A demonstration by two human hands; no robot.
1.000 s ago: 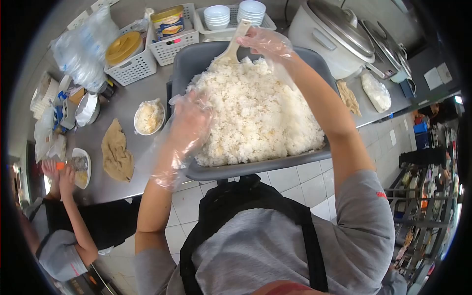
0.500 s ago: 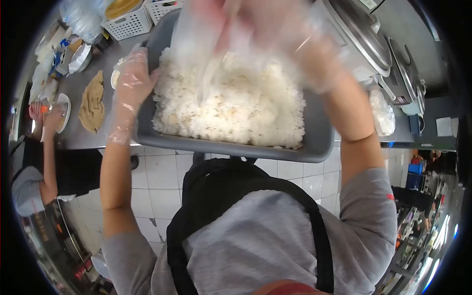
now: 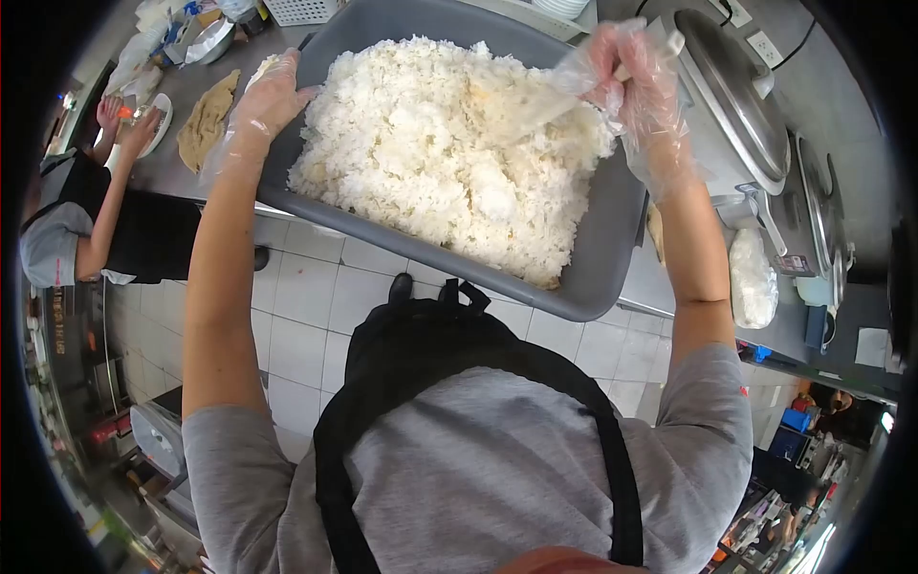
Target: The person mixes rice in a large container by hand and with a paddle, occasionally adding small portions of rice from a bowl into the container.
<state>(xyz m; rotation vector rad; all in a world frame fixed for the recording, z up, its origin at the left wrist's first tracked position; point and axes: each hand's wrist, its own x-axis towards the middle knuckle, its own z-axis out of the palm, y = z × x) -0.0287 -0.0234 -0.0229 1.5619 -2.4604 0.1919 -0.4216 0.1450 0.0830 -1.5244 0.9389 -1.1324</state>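
A large grey tub point(image 3: 617, 251) full of cooked white rice point(image 3: 411, 143) rests at the counter's front edge. My left hand point(image 3: 273, 96), in a clear plastic glove, grips the tub's left rim, its thumb over the inner side. At the right back, my gloved right hand point(image 3: 631, 72) is closed around the handle of a pale rice paddle point(image 3: 531, 113). The paddle's blade is blurred and lies against the rice at the upper right; its handle end sticks out above the fist.
A lidded rice cooker point(image 3: 732, 96) stands close to the right, with a plastic bag point(image 3: 754, 277) nearer the front. At left are a brown cloth point(image 3: 207, 120), a metal bowl point(image 3: 210, 43) and a white basket point(image 3: 298, 10). A co-worker's hands point(image 3: 124, 120) work over a plate farther left.
My right hand has swung right with the paddle, uncovering more rice. The tub appears more tilted in view as the camera has turned. My left hand stays at the left rim.
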